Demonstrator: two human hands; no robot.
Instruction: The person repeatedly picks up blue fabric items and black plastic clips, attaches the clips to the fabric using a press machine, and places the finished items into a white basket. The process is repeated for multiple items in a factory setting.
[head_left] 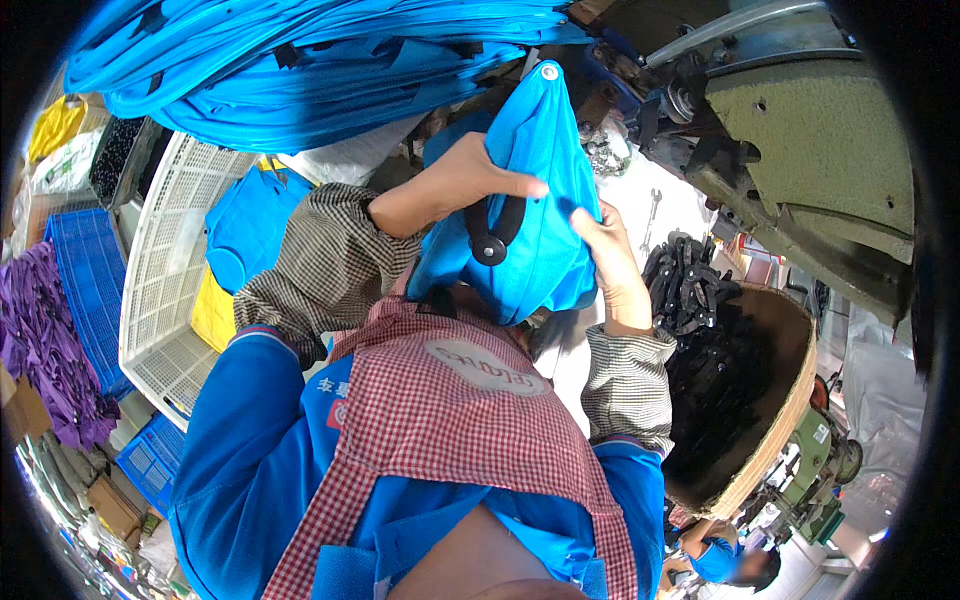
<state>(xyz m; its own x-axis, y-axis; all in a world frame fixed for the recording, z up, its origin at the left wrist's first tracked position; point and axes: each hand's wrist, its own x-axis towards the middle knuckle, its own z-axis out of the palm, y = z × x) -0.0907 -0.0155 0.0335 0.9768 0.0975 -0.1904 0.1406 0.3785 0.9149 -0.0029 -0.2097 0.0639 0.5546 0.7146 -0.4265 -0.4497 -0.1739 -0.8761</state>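
Observation:
Between my hands, in front of my chest, is a bright blue fabric piece [545,225] shaped like a pointed pouch. A round metal eyelet sits at its upper tip. A looped black strap [492,240] with a round snap hangs on its near side. My left hand [455,185] grips the fabric's left side, thumb stretched across the front and the other fingers hidden behind. On the right edge, my right hand [615,265] holds the cloth with its thumb on the near face; its other fingers are partly hidden. Checked sleeve covers are on both forearms.
Blue fabric [300,70] is heaped at the far left. A white plastic basket [150,290] holds blue and yellow cloth. On the right stand a green machine [820,150] and a basket [785,400] of black parts; a wrench [652,215] lies nearby. Another person [715,555] is at lower right.

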